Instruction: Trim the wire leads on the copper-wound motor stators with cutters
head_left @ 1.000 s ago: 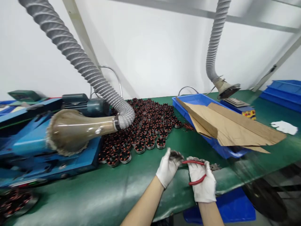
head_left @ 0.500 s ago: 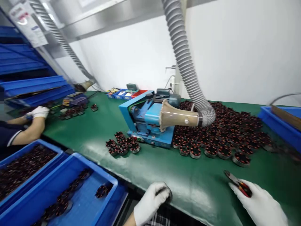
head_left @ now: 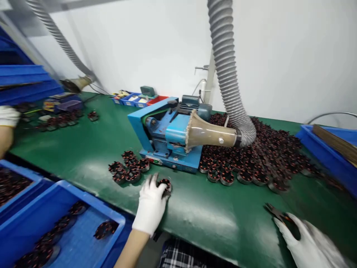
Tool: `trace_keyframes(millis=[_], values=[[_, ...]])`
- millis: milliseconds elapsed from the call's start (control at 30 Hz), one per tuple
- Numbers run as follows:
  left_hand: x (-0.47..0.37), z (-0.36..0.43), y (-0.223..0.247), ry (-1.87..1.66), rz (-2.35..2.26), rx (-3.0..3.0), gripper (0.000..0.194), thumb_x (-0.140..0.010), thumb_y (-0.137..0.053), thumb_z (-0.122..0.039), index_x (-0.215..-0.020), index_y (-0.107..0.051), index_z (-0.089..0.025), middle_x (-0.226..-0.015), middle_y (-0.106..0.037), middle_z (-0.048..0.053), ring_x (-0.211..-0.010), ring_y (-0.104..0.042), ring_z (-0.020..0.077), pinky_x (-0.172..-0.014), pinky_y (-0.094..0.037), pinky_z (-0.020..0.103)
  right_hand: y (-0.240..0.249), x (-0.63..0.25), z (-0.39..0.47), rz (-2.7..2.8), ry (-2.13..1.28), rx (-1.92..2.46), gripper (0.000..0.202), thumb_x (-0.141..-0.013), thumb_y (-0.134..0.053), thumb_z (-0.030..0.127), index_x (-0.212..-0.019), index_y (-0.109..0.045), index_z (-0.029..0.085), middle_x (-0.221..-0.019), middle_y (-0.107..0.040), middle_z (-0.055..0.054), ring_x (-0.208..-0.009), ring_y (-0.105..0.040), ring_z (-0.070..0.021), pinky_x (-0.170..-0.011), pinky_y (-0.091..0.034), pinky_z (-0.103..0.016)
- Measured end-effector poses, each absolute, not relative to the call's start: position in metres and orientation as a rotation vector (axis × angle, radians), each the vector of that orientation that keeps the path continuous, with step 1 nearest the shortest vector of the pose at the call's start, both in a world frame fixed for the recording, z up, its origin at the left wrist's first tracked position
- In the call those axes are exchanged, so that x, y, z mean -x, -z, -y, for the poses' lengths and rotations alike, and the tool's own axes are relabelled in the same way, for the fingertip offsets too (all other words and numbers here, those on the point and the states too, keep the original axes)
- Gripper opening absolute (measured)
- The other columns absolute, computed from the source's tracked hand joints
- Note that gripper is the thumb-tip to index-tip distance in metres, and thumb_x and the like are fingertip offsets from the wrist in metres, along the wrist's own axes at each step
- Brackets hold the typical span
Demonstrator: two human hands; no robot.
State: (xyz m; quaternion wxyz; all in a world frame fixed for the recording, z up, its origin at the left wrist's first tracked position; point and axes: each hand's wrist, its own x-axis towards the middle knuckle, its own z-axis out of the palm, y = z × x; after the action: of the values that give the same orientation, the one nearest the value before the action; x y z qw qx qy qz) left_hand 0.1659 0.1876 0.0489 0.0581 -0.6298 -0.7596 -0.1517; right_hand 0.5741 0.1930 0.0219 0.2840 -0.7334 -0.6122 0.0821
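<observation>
One copper-wound ring (head_left: 167,185) is in the grip of the gloved left hand (head_left: 151,204), near the front edge of the green table (head_left: 209,210) (whether it rests on the surface, I cannot tell), just right of a small cluster (head_left: 132,174) of similar rings. Farther right along that edge, the gloved right hand (head_left: 305,238) grasps pliers (head_left: 275,213). A blue machine (head_left: 177,131) stands farther back, a heap (head_left: 275,149) of rings beside it.

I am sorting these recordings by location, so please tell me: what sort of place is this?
Probably a factory workshop: a blue machine stands on a green bench, a ribbed hose hangs above it, and many similar ring-shaped parts crowd the surface.
</observation>
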Motion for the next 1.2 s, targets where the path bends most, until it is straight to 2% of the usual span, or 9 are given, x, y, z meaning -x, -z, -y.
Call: trace_keyframes(millis=[133, 267, 400, 667, 800, 900, 1000, 1067, 1200], values=[[-0.231, -0.166, -0.035, 0.636, 2.217, 2.439, 0.025, -0.070, -0.059, -0.015, -0.092, -0.059, -0.028, -0.119, -0.052, 0.004, -0.104, -0.053, 0.0246, -0.087, -0.044, 0.040, -0.036, -0.537, -0.181, 1.393, -0.259, 1.797, 0.042, -0.071, -0.055, 0.053, -0.091, -0.061, 0.016, -0.100, -0.058, -0.013, -0.095, -0.052, -0.0324, -0.089, -0.037, -0.046], [-0.281, -0.161, -0.022, 0.820, 2.063, 2.681, 0.052, -0.066, -0.064, -0.014, -0.114, -0.048, -0.024, -0.116, -0.055, 0.009, -0.112, -0.048, 0.0286, -0.094, -0.040, 0.047, -0.047, -0.484, -0.183, 1.308, -1.339, 1.583, 0.050, -0.078, -0.055, 0.049, -0.113, -0.053, 0.013, -0.079, -0.064, -0.008, -0.061, -0.058, -0.0205, -0.063, -0.049, -0.035], [-0.298, -0.166, -0.018, 0.801, 2.143, 2.718, 0.083, -0.065, -0.066, -0.021, -0.135, -0.021, -0.017, -0.129, -0.045, 0.015, -0.122, -0.038, 0.0336, -0.094, -0.039, 0.050, -0.053, -0.460, -0.204, 1.490, -1.611, 1.525, 0.039, -0.083, -0.050, 0.047, -0.101, -0.057, 0.013, -0.070, -0.059, -0.003, -0.051, -0.052, -0.0132, -0.037, -0.041, -0.020], [-0.296, -0.175, -0.027, 0.886, 1.862, 2.853, 0.070, -0.065, -0.068, -0.020, -0.125, -0.033, -0.021, -0.120, -0.054, 0.010, -0.120, -0.042, 0.0298, -0.101, -0.033, 0.049, -0.057, -0.466, -0.215, 1.249, -1.951, 1.318, 0.036, -0.078, -0.058, 0.049, -0.070, -0.046, 0.016, -0.044, -0.037, 0.008, -0.033, -0.028, -0.0044, -0.031, -0.020, -0.014], [-0.297, -0.176, -0.029, 0.871, 1.817, 2.891, 0.062, -0.061, -0.071, -0.019, -0.115, -0.042, -0.024, -0.108, -0.059, 0.006, -0.114, -0.048, 0.0292, -0.101, -0.033, 0.051, -0.069, -0.487, -0.195, 0.740, -1.790, 0.949, 0.036, -0.076, -0.063, 0.045, -0.064, -0.045, 0.017, -0.053, -0.031, 0.008, -0.038, -0.027, -0.0038, -0.036, -0.023, -0.015], [-0.299, -0.177, -0.030, 0.841, 1.911, 2.813, 0.060, -0.057, -0.075, -0.027, -0.110, -0.046, -0.024, -0.107, -0.058, 0.008, -0.115, -0.045, 0.0330, -0.096, -0.035, 0.054, -0.071, -0.498, -0.183, 0.709, -1.516, 0.994, 0.026, -0.079, -0.061, 0.043, -0.071, -0.051, 0.019, -0.056, -0.041, 0.005, -0.043, -0.039, -0.0075, -0.041, -0.034, -0.018], [-0.299, -0.179, -0.033, 0.837, 2.029, 2.686, 0.055, -0.052, -0.076, -0.037, -0.098, -0.052, -0.021, -0.110, -0.054, 0.011, -0.116, -0.041, 0.0369, -0.095, -0.034, 0.057, -0.067, -0.495, -0.173, 1.325, -1.414, 1.209, 0.017, -0.078, -0.064, 0.032, -0.091, -0.060, 0.022, -0.080, -0.058, -0.003, -0.068, -0.055, -0.0167, -0.061, -0.047, -0.028], [-0.299, -0.181, -0.036, 0.843, 1.994, 2.704, 0.058, -0.053, -0.075, -0.037, -0.101, -0.050, -0.019, -0.116, -0.051, 0.013, -0.117, -0.039, 0.0361, -0.096, -0.032, 0.057, -0.065, -0.489, -0.169, 1.859, -1.248, 1.269, 0.024, -0.082, -0.058, 0.023, -0.105, -0.059, 0.024, -0.097, -0.058, -0.006, -0.085, -0.055, -0.0209, -0.077, -0.045, -0.035], [-0.298, -0.186, -0.043, 0.830, 1.762, 2.966, 0.061, -0.063, -0.070, -0.024, -0.117, -0.041, -0.018, -0.120, -0.052, 0.011, -0.119, -0.041, 0.0275, -0.101, -0.032, 0.047, -0.056, -0.477, -0.165, 2.283, -0.641, 1.163, 0.019, -0.089, -0.047, 0.019, -0.105, -0.058, 0.022, -0.090, -0.058, -0.007, -0.079, -0.053, -0.0198, -0.069, -0.045, -0.034]])
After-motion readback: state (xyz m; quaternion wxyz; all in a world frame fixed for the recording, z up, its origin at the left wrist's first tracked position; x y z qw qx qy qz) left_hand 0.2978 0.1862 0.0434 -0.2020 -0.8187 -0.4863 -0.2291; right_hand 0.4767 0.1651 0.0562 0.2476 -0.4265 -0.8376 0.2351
